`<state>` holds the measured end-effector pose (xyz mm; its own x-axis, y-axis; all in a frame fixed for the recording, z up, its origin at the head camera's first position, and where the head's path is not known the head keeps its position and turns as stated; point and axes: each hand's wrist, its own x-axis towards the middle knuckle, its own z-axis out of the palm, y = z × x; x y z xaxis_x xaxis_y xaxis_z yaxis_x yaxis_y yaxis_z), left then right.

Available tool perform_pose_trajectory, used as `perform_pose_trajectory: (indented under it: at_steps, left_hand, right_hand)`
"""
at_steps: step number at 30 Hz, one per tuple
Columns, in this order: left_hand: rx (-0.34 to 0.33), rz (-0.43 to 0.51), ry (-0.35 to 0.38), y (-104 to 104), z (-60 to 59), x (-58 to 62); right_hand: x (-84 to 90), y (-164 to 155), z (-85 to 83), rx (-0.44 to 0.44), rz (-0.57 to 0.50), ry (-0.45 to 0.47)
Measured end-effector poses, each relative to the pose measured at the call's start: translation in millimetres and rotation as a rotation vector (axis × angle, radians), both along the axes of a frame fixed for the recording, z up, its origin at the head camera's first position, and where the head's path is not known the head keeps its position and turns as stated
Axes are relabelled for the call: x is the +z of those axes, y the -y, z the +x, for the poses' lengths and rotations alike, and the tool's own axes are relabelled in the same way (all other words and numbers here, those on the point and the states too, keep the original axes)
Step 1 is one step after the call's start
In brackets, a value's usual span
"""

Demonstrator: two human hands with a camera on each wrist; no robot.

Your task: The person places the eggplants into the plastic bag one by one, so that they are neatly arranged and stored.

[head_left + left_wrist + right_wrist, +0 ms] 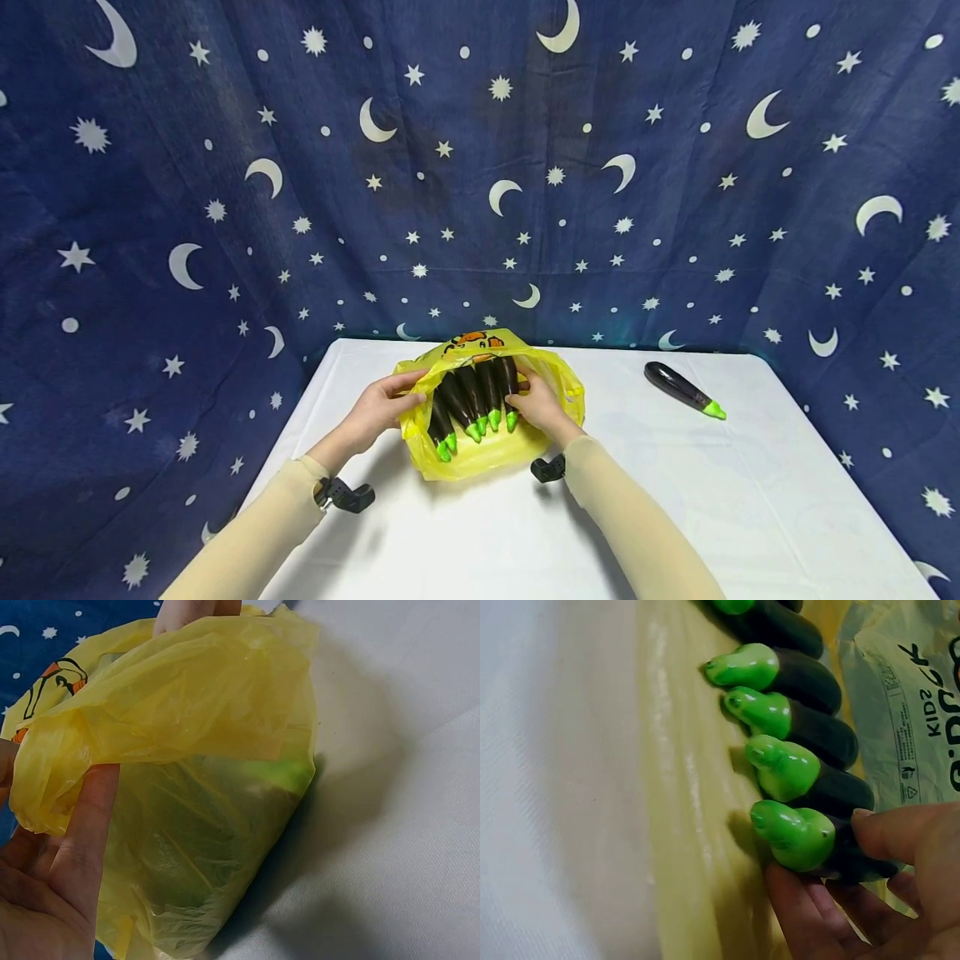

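Observation:
A yellow plastic bag (480,450) lies open on the white table (750,500), with several dark toy eggplants (468,396) with green stems side by side in it. My left hand (393,402) grips the bag's left rim; in the left wrist view the yellow film (195,712) drapes over its fingers (86,825). My right hand (528,402) is inside the bag's mouth and pinches the rightmost eggplant (810,840) just behind its green stem, its fingers (900,832) curled round it. The other eggplants (795,716) lie in a row beside it.
One more toy eggplant (682,389) lies alone on the table to the right of the bag. A dark blue cloth with moons and stars (480,167) hangs behind and around the table. The bag carries black printed lettering (930,697).

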<state>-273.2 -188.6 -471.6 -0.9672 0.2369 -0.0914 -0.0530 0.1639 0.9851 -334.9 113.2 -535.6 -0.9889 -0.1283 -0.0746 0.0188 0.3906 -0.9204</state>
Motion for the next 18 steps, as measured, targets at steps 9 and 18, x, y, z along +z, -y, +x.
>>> perform_pose_trajectory:
  at_steps: [9, 18]
  left_hand:
    - [0.009, 0.006, 0.003, 0.5, -0.8, -1.5]
    - [0.009, 0.004, 0.003, 1.4, -0.1, 0.5]
  right_hand:
    - [-1.2, 3.4, 3.2, -0.030, 0.090, -0.012]
    - [-1.4, 4.4, 1.4, -0.021, 0.210, -0.026]
